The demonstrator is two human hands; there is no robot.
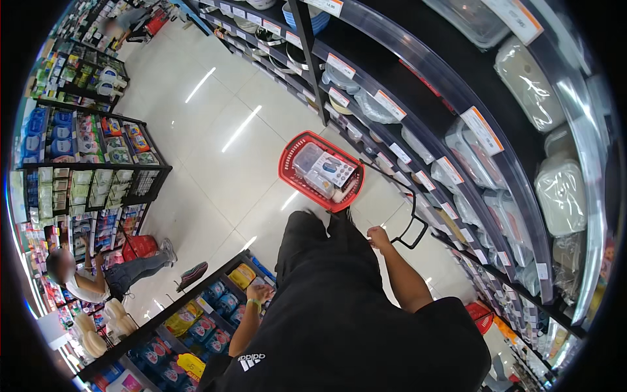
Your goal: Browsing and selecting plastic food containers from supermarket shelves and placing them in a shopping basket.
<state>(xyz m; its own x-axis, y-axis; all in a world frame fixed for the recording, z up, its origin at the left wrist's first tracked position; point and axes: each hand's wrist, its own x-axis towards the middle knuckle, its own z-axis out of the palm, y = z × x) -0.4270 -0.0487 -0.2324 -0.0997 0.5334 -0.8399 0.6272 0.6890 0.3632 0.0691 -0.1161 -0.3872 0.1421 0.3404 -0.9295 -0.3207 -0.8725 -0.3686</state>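
A red plastic shopping basket (288,179) rests on the floor in front of my feet. It holds clear plastic food containers (307,158) with a printed card sleeve (334,169). A long black pull handle (415,201) slants from the basket toward the right shelf. Beside the looped end of this handle is my right hand (378,238), its fingers curled; whether it touches the handle I cannot tell. My left hand (259,292), below a yellow-green wristband, hangs loosely at my side with no visible object, over shelved blue packs (228,304).
Shelves of wrapped containers (561,196) and price tags curve along the right. Display racks (93,137) with packaged goods line the left. A person (132,274) stands there by another red basket (139,247). Glossy tile floor (205,161) lies between. Another person (130,22) is farther off.
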